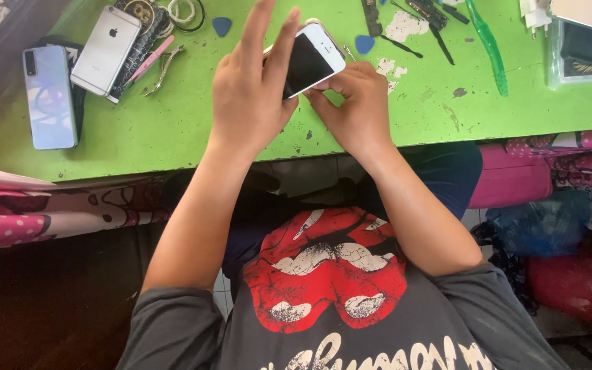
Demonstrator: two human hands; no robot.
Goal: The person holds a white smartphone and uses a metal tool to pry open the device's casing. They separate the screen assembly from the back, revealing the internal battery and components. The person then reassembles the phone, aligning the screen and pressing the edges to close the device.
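Note:
A white smartphone (313, 58) with a dark screen is held tilted above the green worktable (173, 130). My left hand (251, 96) covers its left side, the fingers stretched up along the edge and the thumb side pressed to the phone. My right hand (358, 109) grips the lower right corner, fingertips pinching the bottom edge. Both hands touch the phone at once.
On the left lie a light blue phone (49, 96) and a silver phone (106, 49) face down, with tweezers (162, 68) and a pink tool (151, 58) beside them. Blue picks (222, 26), a green toothbrush (488, 44), dark tools (433, 20) and a clear box (584, 51) sit at the back.

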